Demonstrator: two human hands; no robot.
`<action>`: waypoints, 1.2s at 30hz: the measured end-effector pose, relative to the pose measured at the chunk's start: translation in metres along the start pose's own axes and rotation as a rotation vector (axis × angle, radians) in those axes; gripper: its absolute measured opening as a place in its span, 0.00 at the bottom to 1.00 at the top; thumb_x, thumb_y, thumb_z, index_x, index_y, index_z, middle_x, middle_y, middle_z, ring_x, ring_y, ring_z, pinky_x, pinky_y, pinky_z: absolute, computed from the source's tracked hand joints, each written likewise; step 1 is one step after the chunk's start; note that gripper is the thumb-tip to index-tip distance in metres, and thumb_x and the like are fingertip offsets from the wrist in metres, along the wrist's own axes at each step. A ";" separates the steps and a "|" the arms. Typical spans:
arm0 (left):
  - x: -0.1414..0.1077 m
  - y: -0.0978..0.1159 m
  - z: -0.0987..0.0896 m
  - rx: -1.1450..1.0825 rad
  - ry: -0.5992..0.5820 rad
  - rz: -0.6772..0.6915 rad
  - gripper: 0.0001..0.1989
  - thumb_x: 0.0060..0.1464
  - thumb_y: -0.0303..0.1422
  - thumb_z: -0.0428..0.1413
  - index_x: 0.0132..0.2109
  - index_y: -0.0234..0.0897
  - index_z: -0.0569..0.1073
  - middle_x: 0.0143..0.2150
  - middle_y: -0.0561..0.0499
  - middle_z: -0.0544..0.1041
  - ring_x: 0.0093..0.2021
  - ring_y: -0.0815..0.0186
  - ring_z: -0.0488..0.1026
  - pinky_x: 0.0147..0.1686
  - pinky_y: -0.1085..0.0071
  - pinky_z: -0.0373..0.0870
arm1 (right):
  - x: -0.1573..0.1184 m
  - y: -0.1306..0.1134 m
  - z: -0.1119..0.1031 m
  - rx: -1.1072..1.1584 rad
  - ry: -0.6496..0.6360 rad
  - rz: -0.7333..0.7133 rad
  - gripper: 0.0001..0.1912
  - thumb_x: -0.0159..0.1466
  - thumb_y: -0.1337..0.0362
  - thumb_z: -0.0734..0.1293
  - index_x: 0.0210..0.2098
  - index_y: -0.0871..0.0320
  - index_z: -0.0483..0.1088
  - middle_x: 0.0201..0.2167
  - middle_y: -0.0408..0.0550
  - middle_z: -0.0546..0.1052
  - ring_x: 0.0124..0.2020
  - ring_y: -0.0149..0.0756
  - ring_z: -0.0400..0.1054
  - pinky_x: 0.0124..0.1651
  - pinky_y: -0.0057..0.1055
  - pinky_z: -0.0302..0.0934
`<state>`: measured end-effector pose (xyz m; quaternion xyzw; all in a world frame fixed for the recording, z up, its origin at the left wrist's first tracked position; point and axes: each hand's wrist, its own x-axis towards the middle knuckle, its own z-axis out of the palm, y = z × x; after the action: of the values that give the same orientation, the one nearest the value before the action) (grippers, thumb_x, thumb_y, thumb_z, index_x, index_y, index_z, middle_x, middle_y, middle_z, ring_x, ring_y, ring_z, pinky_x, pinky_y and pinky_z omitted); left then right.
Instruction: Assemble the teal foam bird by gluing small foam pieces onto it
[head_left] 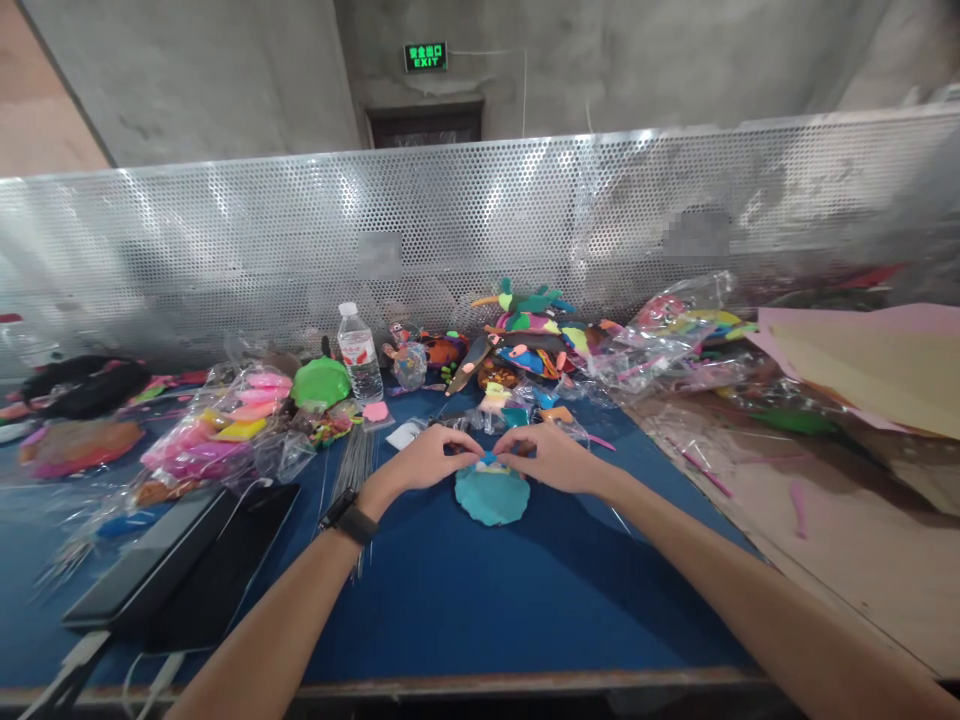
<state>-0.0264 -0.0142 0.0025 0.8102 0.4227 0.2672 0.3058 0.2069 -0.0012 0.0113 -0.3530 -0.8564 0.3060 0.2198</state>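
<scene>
A flat turquoise disc of modelling clay [493, 498] with a wavy edge lies on the blue tabletop. At its far edge, both hands meet over a small piece of blue clay [489, 458]. My left hand [435, 458], a dark band on its wrist, pinches the left side of this piece between thumb and fingertips. From the other side, my right hand [551, 456] pinches it in the same way. Small pale bits show just beneath the fingertips, too small to name. Behind the hands lie a yellow lump of clay [495, 396] and an orange piece [556, 414].
A water bottle [360, 355] stands beside green clay [320, 382]. Thin wires [358, 470] lie left of the hands. A black power bank [154, 560] with cables rests front left. Bagged clay [202, 440] and a colourful clay pile [525, 340] line the perforated metal screen [465, 220].
</scene>
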 end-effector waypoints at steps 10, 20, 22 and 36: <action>-0.001 0.004 -0.002 -0.018 0.030 -0.011 0.12 0.57 0.39 0.54 0.39 0.36 0.78 0.37 0.49 0.79 0.35 0.65 0.72 0.35 0.72 0.65 | 0.000 -0.001 -0.001 -0.001 -0.011 0.005 0.14 0.64 0.55 0.63 0.39 0.57 0.75 0.29 0.46 0.78 0.26 0.32 0.70 0.28 0.27 0.61; 0.003 -0.008 0.003 0.062 0.005 0.028 0.12 0.57 0.39 0.55 0.39 0.37 0.78 0.39 0.48 0.77 0.37 0.65 0.71 0.38 0.71 0.65 | 0.003 0.006 0.003 -0.118 -0.021 -0.141 0.12 0.66 0.57 0.62 0.40 0.54 0.77 0.38 0.47 0.78 0.34 0.34 0.70 0.36 0.29 0.62; 0.003 -0.009 0.003 0.060 -0.006 0.021 0.12 0.56 0.39 0.55 0.39 0.37 0.78 0.39 0.49 0.77 0.37 0.65 0.71 0.37 0.71 0.65 | 0.003 0.008 0.004 -0.142 -0.021 -0.146 0.13 0.66 0.57 0.62 0.40 0.54 0.77 0.38 0.47 0.77 0.34 0.34 0.70 0.36 0.29 0.62; 0.001 -0.004 0.000 0.063 -0.031 -0.017 0.12 0.56 0.40 0.55 0.39 0.38 0.77 0.39 0.49 0.77 0.35 0.65 0.70 0.35 0.71 0.65 | 0.004 0.007 0.005 -0.169 -0.042 -0.141 0.14 0.67 0.59 0.61 0.40 0.53 0.78 0.37 0.48 0.75 0.33 0.34 0.69 0.35 0.30 0.60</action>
<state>-0.0277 -0.0117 0.0000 0.8199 0.4329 0.2387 0.2888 0.2049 0.0042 0.0034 -0.3026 -0.9062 0.2240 0.1925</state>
